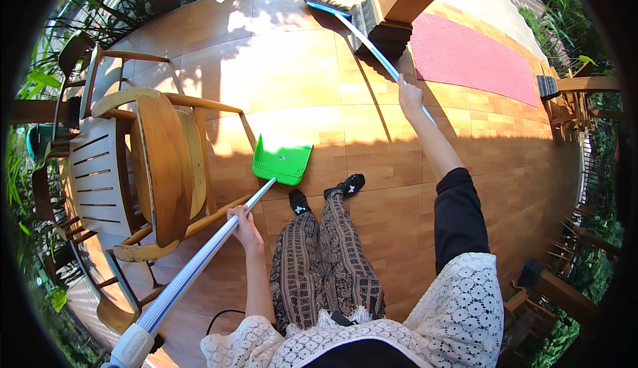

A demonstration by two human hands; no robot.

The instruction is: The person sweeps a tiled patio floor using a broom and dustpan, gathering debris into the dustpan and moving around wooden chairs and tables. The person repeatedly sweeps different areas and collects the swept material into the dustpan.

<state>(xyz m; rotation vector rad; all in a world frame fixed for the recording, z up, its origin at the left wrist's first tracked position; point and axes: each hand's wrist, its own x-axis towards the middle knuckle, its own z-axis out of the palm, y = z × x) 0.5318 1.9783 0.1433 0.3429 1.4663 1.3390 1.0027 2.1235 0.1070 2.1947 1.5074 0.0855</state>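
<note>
My left hand [245, 224] is closed around the white-and-blue striped handle of a long-handled green dustpan [283, 161]. The dustpan lies on the tiled floor just ahead of my feet, its open side facing away from me. In my right hand [410, 98], held out ahead and to the right, is the light blue-and-white handle of a broom [375, 51]. The dark bristles [319, 2] of the broom are far ahead, at the left side of a wooden post's carved base. Whether they touch the floor cannot be told.
Wooden chairs [167, 168] crowd a slatted table [97, 183] on the left. A wooden post on a carved dark base [381, 29] stands ahead. Right of it lies a pink mat [468, 59]. More posts and wooden furniture line the right edge, with plants beyond.
</note>
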